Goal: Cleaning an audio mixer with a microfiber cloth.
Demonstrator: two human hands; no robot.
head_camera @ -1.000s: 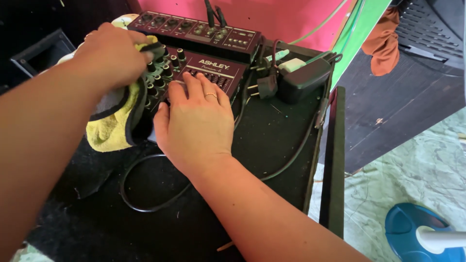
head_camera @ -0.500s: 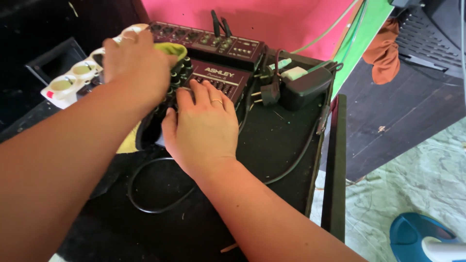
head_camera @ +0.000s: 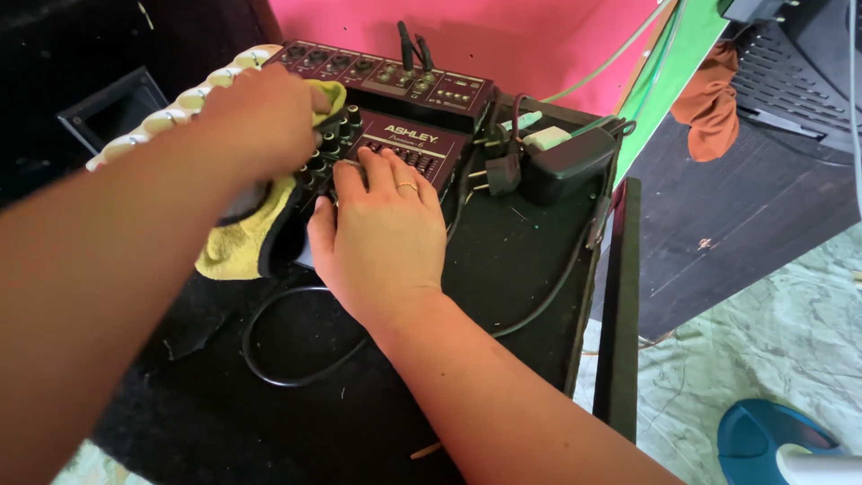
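1. On the black tabletop [head_camera: 503, 260], left hand [head_camera: 260, 121] bunches a yellow cloth [head_camera: 235, 242] against the mixer [head_camera: 395, 148] knobs.
2. Right hand [head_camera: 382, 238] lies flat, fingers [head_camera: 377, 171] slightly spread, steadying the mixer.
3. Risk: cloth may snag and turn knobs, or tug the cable [head_camera: 269, 346].

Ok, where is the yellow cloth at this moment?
In the head view the yellow cloth sits left of centre, held under the left hand against the knobs of the dark mixer, just left of the right hand.

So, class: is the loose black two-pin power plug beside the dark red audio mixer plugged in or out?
Out. The black two-pin plug lies on the black tabletop, its bare pins pointing left towards the mixer, in no socket.
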